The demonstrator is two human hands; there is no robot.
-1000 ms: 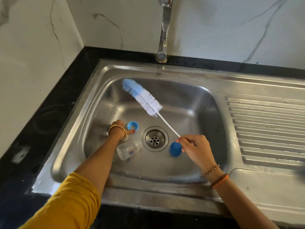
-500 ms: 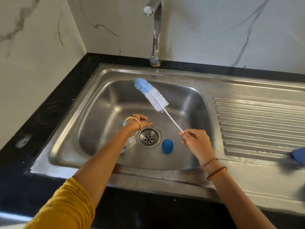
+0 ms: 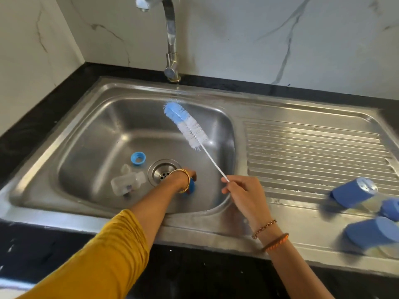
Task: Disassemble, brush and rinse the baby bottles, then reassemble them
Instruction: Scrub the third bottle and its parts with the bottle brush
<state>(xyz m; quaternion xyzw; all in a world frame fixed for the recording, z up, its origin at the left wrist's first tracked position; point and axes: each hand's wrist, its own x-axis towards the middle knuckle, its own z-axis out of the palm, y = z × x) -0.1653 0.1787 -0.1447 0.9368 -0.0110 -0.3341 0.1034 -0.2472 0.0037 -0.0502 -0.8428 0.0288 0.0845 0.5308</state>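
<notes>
My right hand point(image 3: 244, 194) pinches the thin white handle of a bottle brush point(image 3: 186, 126), whose blue and white bristles hang over the sink basin point(image 3: 90, 134). My left hand point(image 3: 185, 176) reaches down right of the drain point(image 3: 164, 172) and closes on a blue cap point(image 3: 191, 185), mostly hidden by the wrist. A clear bottle body point(image 3: 127, 181) lies on its side at the basin's left. A blue screw ring point(image 3: 138, 158) and a clear nipple point(image 3: 125, 168) lie beside it.
A steel tap point(image 3: 170, 39) rises behind the basin. Blurred assembled bottles with blue caps point(image 3: 354, 194) lie on the ribbed drainboard point(image 3: 313, 154) at the right edge. Black counter point(image 3: 32, 124) surrounds the sink; marble walls stand at the back and left.
My left hand has left the ring and bottle at the left and crossed the drain to the blue cap. The view shifted, bringing the drainboard bottles into sight.
</notes>
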